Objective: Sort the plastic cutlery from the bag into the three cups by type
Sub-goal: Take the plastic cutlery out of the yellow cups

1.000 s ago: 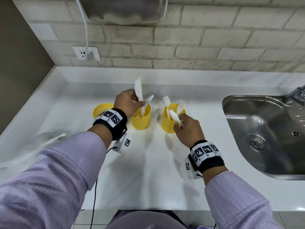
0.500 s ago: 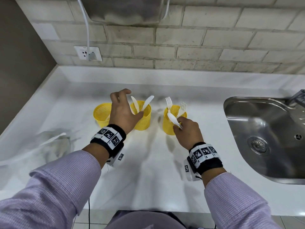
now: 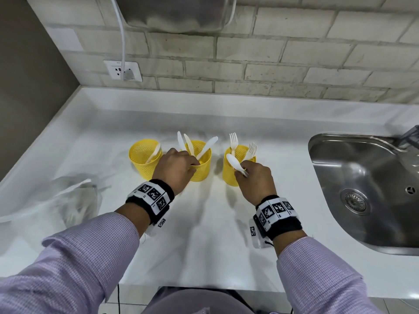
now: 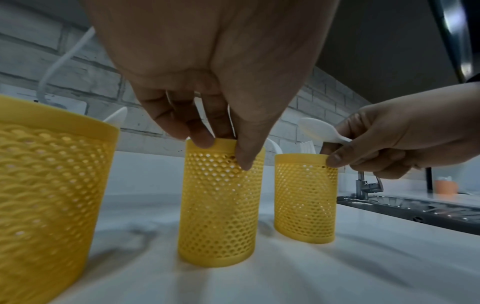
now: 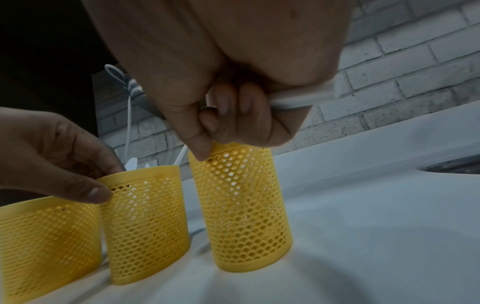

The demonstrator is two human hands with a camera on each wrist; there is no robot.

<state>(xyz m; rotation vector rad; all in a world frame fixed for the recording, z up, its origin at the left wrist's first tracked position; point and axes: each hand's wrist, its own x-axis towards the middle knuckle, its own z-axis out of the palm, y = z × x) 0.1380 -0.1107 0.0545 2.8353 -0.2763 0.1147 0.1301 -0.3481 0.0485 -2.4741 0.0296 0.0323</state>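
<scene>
Three yellow mesh cups stand in a row on the white counter. The left cup (image 3: 145, 158) holds one spoon (image 3: 154, 152). The middle cup (image 3: 203, 171) holds three knives (image 3: 188, 145). The right cup (image 3: 230, 177) holds two forks (image 3: 233, 141). My left hand (image 3: 192, 166) pinches the near rim of the middle cup (image 4: 221, 195), thumb outside and fingers inside. My right hand (image 3: 244, 172) grips a white spoon (image 3: 234, 163) by its handle, bowl up, and its thumb (image 4: 335, 159) rests on the right cup's rim (image 5: 233, 152). The clear bag (image 3: 68, 200) lies at the left.
A steel sink (image 3: 335, 168) is set into the counter to the right, with a tap (image 4: 366, 185) behind it. A brick wall with a socket and white cable (image 3: 123, 71) runs along the back. The counter's front edge is near my body.
My left hand let a knife drop into the middle cup, then came down and pinched that cup's rim. My right hand kept the spoon and settled onto the right cup's rim.
</scene>
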